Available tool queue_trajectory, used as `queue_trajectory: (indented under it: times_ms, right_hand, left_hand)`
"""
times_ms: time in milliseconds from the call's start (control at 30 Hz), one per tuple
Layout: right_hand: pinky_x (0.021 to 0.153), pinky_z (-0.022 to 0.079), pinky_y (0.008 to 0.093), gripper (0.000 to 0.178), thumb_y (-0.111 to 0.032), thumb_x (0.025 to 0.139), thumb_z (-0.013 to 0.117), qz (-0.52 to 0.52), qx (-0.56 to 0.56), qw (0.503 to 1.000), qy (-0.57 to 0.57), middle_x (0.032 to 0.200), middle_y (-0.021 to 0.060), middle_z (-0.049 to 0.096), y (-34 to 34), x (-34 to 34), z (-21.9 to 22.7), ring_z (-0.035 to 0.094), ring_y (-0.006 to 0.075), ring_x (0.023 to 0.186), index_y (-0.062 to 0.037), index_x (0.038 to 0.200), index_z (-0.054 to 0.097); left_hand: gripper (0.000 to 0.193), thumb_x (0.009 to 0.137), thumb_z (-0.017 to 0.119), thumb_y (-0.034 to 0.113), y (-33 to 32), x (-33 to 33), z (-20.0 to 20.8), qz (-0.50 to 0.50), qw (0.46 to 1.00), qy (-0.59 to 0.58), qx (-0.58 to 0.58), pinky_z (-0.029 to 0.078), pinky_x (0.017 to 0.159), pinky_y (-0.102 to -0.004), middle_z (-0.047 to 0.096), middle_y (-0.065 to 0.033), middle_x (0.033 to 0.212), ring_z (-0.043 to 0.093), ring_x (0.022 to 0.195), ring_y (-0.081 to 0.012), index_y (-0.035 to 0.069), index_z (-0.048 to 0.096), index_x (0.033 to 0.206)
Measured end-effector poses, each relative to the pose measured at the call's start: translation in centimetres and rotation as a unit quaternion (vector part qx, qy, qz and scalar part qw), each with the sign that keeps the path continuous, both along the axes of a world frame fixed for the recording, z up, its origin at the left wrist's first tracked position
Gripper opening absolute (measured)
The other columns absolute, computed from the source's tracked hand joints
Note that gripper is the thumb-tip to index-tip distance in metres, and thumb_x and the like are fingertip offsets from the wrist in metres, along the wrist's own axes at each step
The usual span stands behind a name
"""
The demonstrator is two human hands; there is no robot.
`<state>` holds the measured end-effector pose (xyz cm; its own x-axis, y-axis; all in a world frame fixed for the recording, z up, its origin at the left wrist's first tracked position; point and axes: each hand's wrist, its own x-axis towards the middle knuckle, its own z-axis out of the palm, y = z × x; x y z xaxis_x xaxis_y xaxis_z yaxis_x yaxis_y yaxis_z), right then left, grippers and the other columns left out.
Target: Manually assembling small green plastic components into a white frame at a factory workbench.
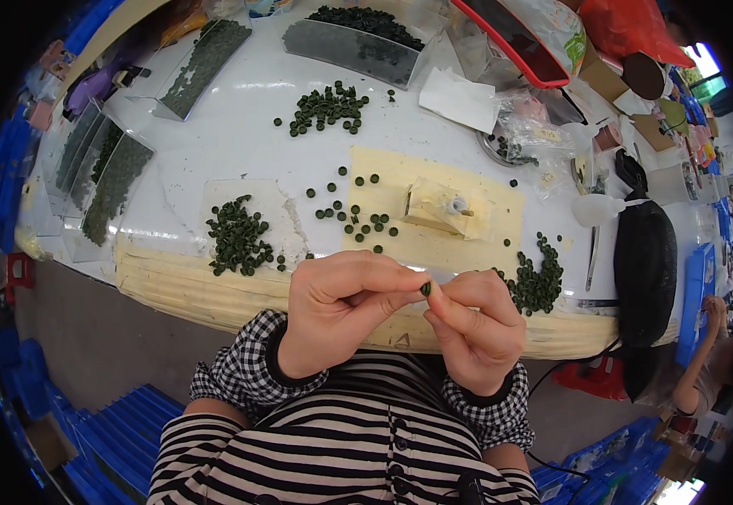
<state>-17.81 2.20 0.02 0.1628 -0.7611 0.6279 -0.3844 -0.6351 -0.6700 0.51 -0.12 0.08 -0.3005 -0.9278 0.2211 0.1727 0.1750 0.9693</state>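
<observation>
- Head view: a small dark green piece is sitting between my two hands, over the tabletop's near side; I cannot tell its long axis.
- My left grip is pinching it from the left, fingertips almost together.
- My right grip is bunching just against its right side; whether it too is holding, I cannot tell.
- Ahead, slightly right, a cream block is standing.

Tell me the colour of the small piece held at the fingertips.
The small piece is dark green; it shows best in the head view.
</observation>
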Motion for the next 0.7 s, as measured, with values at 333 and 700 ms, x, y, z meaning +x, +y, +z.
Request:
queue_trajectory:
  times_ms: [333,700]
  right_hand:
    - [0.063,0.046,0.0292,0.037,0.005,0.071,0.077,-0.018,0.008,1.0,0.006,0.087,0.0054,0.065,0.1,0.0,0.3,0.059,0.0191,0.072,-0.0046,0.107,0.073]
    - [0.067,0.047,0.0317,0.023,0.0,0.075,0.075,-0.211,0.018,0.968,0.136,0.089,0.0088,0.061,-3.6,-0.9,2.9,0.058,0.0233,0.08,-0.0028,0.098,0.07]
  left_hand:
    - [0.019,0.086,0.069,-0.005,0.0,-0.2,-0.6,0.005,0.999,0.035,0.013,0.041,0.058,-0.0157,0.069,-0.0068,0.087,0.057,0.07,-0.0032,-0.001,0.071,0.104]
    - [0.018,0.099,0.057,0.01,-0.5,-0.1,-1.1,-0.14,0.876,0.319,0.334,0.031,0.051,-0.0183,0.07,-0.0109,0.098,0.039,0.058,-0.0026,0.004,0.065,0.114]
